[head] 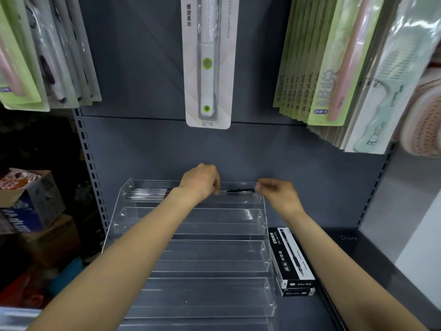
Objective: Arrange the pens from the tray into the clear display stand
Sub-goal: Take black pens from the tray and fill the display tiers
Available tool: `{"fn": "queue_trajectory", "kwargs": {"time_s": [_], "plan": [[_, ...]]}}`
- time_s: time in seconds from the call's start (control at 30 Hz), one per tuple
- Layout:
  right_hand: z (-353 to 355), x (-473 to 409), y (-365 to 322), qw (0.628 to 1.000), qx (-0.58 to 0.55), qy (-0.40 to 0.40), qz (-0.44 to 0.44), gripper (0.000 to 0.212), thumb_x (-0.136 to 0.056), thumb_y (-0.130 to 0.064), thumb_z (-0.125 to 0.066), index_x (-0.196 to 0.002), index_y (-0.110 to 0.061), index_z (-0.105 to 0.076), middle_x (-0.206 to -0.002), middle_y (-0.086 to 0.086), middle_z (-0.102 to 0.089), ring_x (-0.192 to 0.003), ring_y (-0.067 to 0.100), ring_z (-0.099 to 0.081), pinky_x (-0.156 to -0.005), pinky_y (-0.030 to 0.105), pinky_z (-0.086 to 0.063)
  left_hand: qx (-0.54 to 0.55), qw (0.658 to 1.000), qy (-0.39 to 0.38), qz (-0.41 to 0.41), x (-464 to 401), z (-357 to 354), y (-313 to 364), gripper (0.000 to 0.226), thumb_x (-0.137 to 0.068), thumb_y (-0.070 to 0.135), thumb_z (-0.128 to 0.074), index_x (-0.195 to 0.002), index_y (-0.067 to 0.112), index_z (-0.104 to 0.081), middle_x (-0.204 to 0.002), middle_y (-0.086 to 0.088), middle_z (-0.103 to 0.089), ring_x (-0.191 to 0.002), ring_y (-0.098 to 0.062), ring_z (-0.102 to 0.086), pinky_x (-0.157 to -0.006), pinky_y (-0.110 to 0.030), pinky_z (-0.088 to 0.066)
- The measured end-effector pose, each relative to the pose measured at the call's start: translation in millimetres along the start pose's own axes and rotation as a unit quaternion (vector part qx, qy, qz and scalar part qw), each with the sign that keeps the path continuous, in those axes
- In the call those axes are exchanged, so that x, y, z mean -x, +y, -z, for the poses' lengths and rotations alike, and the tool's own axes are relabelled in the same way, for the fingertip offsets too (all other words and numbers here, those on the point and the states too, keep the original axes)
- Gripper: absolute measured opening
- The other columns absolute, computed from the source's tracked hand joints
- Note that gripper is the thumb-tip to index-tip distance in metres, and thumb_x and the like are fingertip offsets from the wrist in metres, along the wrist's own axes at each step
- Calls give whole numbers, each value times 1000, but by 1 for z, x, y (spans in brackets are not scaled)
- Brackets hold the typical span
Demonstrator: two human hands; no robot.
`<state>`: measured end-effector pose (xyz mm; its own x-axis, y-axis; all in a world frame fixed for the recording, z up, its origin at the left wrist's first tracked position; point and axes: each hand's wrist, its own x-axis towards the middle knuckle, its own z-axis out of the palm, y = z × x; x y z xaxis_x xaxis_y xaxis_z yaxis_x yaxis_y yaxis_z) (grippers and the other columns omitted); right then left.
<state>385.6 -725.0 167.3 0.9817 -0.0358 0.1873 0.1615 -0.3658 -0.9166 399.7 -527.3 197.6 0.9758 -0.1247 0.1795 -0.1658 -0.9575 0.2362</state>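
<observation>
Both hands reach the top tier of the clear display stand (191, 235). The left hand (200, 181) and right hand (278, 193) each pinch an end of a black pen (238, 192) with curled fingers. More pens (149, 193) lie left of them; pen boxes (290, 259) sit below right, hanging toothbrush packs (207, 60) above.

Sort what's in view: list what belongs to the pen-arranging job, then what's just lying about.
Belongs to the job:
clear display stand
pens in its top tier
pen held at both ends
left hand
right hand

Just lying about:
black pen boxes
hanging toothbrush pack
green toothbrush packs
comb pack
cardboard boxes
</observation>
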Motion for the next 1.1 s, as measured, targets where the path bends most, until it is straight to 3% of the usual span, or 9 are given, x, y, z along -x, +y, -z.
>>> {"fn": "queue_trajectory", "kwargs": {"time_s": [0.17,0.27,0.4,0.5,0.63,0.7,0.77,0.93,1.1], "plan": [[4,9,2,999,12,-41,9,43,-88,-13,-63,-130,-11,-54,-128,4,-60,-121,12,-53,-94,18,-36,42,999,-5,15,2,1,-1,8,-79,20,-72,-87,20,-74,-98,-1,-69,-94,-23,-62,-84,-39,-53],[5,14,1,998,50,-21,42,40,-88,-11,-62,-128,-9,-56,-126,4,-61,-121,14,-54,-93,16,-37,80,996,24,29,8,-1,1,11,-80,20,-72,-90,20,-73,-96,-1,-70,-94,-21,-63,-86,-38,-53],[2,27,-8,983,125,24,132,33,-90,-11,-59,-123,-13,-60,-123,3,-61,-111,16,-56,-84,9,-34,190,973,126,40,31,-3,5,17,-81,21,-70,-98,18,-71,-93,2,-71,-89,-15,-65,-87,-35,-53],[-10,43,-19,976,119,5,185,28,-90,-10,-58,-117,-15,-63,-117,0,-61,-108,15,-56,-79,3,-36,223,952,203,45,63,-2,4,15,-83,21,-68,-98,20,-70,-86,6,-69,-81,-11,-63,-82,-30,-53],[-43,75,-36,980,72,-46,181,23,-90,-10,-57,-111,-14,-64,-113,-1,-64,-97,5,-57,-75,-6,-36,224,946,229,52,119,0,-17,15,-86,22,-64,-100,20,-69,-85,7,-69,-79,-10,-63,-79,-26,-52],[-69,97,-45,976,76,-67,195,24,-88,-7,-57,-110,-13,-65,-111,1,-65,-94,5,-56,-72,-8,-32,210,948,229,64,154,3,-39,16,-88,21,-62,-102,20,-68,-85,8,-67,-79,-7,-62,-75,-16,-48],[-102,124,-54,971,76,-93,209,24,-88,-5,-57,-109,-10,-65,-111,4,-66,-93,6,-56,-73,-6,-33,190,952,225,82,192,4,-68,17,-89,18,-60,-105,18,-68,-85,7,-65,-79,-5,-60,-69,-7,-41],[-214,202,-66,955,97,-185,213,26,-88,-4,-54,-112,-9,-64,-112,8,-64,-104,18,-60,-92,24,-44,167,954,192,160,297,-10,-166,16,-90,13,-59,-104,15,-68,-89,0,-69,-75,-8,-59,-70,-16,-42],[-335,268,-71,933,141,-279,177,29,-92,-10,-52,-120,-9,-59,-121,9,-59,-110,21,-57,-93,23,-41,160,948,138,240,389,-16,-277,17,-90,13,-59,-104,11,-68,-94,-9,-71,-81,-19,-62,-76,-26,-45]]}}
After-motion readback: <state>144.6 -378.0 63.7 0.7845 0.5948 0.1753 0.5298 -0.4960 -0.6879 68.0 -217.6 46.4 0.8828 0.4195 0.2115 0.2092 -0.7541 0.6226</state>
